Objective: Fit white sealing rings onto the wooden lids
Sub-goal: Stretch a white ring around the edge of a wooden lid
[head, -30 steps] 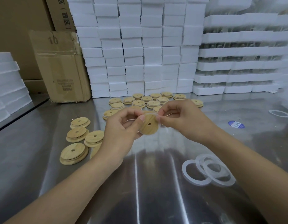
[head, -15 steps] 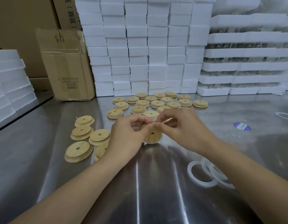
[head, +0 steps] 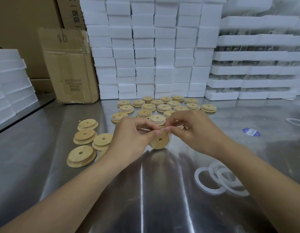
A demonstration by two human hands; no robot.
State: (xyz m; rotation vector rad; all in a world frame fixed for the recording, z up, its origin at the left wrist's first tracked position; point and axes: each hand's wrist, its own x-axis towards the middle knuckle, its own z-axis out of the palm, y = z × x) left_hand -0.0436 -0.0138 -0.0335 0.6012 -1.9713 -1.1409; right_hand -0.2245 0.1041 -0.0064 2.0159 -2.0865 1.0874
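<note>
A round wooden lid [head: 159, 141] with a centre hole stands on edge just above the steel table [head: 146, 190], held between both hands. My left hand [head: 132, 135] grips its left rim with thumb and fingers. My right hand [head: 191, 130] pinches a thin white sealing ring [head: 163, 129] at the lid's top edge. A few loose white rings [head: 218, 180] lie at the right, partly under my right forearm. Bare lids [head: 86, 142] lie at the left. Several lids with white rings [head: 162, 107] sit in rows behind my hands.
Stacks of white foam blocks [head: 154, 47] wall off the back. A cardboard box [head: 68, 68] stands at the back left, foam sheets [head: 9, 81] at the far left. A blue sticker [head: 251, 132] and one more ring [head: 295, 121] lie at the right.
Both hands have lowered the lid toward the table. The fingertips have closed in over the lid's top edge, working the ring there.
</note>
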